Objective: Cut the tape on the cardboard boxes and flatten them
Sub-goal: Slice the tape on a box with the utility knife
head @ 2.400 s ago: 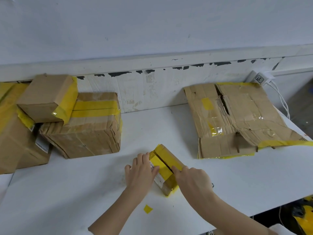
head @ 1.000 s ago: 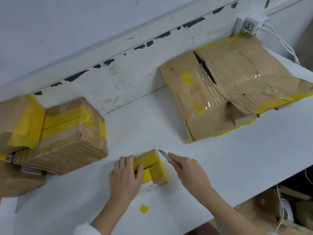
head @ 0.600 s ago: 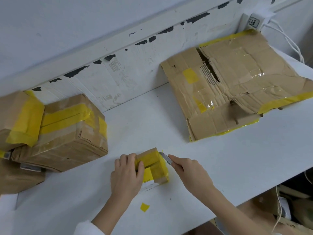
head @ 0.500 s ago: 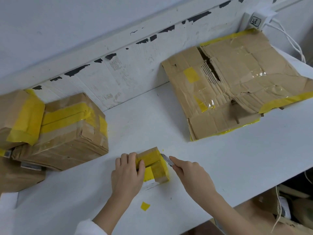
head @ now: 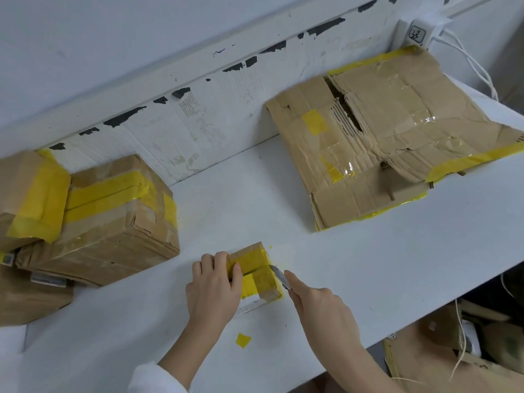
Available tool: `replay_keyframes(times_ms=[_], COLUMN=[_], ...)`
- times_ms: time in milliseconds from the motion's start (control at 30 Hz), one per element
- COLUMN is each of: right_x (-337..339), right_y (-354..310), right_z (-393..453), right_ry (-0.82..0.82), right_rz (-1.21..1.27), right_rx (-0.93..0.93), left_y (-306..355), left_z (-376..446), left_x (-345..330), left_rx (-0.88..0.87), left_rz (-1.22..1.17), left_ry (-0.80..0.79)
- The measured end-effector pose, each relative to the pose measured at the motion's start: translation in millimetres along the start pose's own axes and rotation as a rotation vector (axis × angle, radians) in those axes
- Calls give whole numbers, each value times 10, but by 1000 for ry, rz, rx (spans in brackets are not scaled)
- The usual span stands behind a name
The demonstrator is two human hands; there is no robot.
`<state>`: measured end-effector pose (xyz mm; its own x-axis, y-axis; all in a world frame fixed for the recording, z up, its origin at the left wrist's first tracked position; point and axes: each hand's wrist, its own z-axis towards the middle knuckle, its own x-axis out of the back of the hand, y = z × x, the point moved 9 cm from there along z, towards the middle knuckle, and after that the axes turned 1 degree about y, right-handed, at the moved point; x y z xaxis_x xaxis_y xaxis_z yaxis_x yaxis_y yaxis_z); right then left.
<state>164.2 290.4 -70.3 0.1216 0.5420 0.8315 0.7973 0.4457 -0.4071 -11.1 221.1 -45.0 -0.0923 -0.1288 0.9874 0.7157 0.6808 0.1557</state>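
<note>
Left hand (head: 214, 287) fingers curl over the near-left side of the small box (head: 255, 272), pinning it to the table (head: 368, 265) — likely so it won't skid under the blade. Right hand (head: 317, 304) is clenched round a knife (head: 279, 276), its tip at the box's right edge where yellow tape (head: 249, 262) crosses. Taped boxes (head: 113, 219) wait left — flattened cardboard (head: 382, 143) lies right.

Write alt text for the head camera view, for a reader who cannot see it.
On a white table, the left hand grips a small box wrapped in yellow tape while the right hand holds a knife with its blade at the box's right edge. Taped boxes are stacked at the left; flattened cardboard leans against the wall at the right.
</note>
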Motion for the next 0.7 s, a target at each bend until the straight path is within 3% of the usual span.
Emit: replay_keyframes(times_ms=[567,700], right_x=[-16,-56], right_y=[82,248], right_z=[-328,-355], right_ry=[-60,-112], right_rz=[-19,149], right_rx=[66,39], left_y=[4,-31], left_z=[-6,9], left_x=[-27,-43], left_rx=[-3,10], left_rz=[27,33], left_ry=[-29,-57])
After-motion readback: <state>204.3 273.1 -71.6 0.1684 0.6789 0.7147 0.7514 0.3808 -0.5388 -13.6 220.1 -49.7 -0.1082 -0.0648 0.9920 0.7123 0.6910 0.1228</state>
